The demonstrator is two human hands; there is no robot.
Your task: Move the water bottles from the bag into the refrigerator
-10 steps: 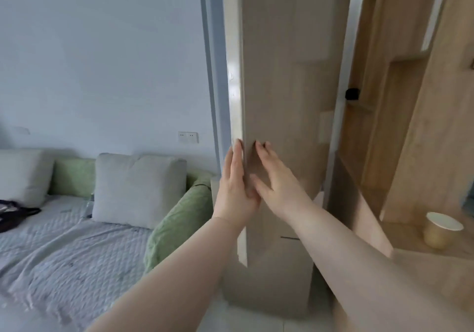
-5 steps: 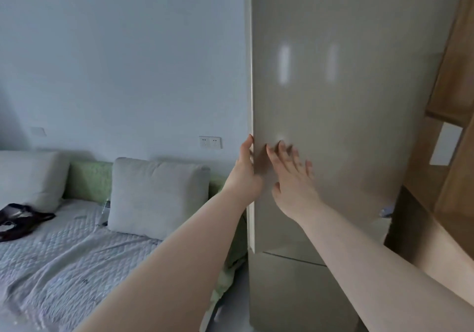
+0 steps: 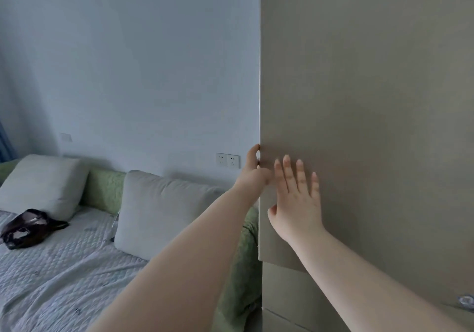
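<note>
The refrigerator's tall beige upper door (image 3: 366, 116) fills the right half of the view and looks flush with the cabinet. My left hand (image 3: 254, 172) rests at the door's left edge with its fingertips curled around it. My right hand (image 3: 297, 198) lies flat on the door face, fingers spread. A dark bag (image 3: 28, 227) lies on the bed far to the left. No water bottle is visible.
A bed with a grey quilt (image 3: 59, 275), two grey pillows (image 3: 159, 208) and green cushions (image 3: 104, 186) stands left of the refrigerator. A double wall socket (image 3: 227, 160) sits beside the door edge. A lower refrigerator drawer (image 3: 289, 290) lies below the door.
The refrigerator door has swung shut from half open. Both hands followed it, and my right hand now lies flat on the door face. The wooden shelves at the right are out of view.
</note>
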